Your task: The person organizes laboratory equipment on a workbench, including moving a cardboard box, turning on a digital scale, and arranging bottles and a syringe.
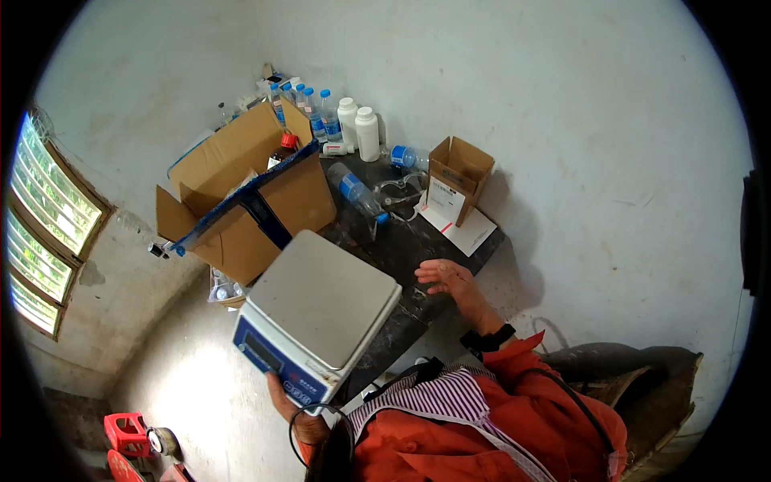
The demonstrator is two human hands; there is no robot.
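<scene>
A digital weighing scale [325, 301] with a flat metal pan and a blue front panel is tilted before me, over the dark table [391, 343]. My left hand [283, 400] holds it at its front lower edge, the thumb beside the display and the other fingers hidden underneath. To the right of the scale, my right hand [447, 278] is raised near the table's edge, fingers extended and apart, with nothing in it. Behind the scale stands an open cardboard box [295, 205] with a red-capped brown bottle [284, 150] inside.
Upright water bottles [330, 117] and white plastic bottles [367, 134] line the wall. A lying water bottle [355, 190], clear safety goggles [400, 190] and a small open carton [461, 175] on a white sheet [467, 235] are behind my right hand. A red stool [127, 434] is on the floor.
</scene>
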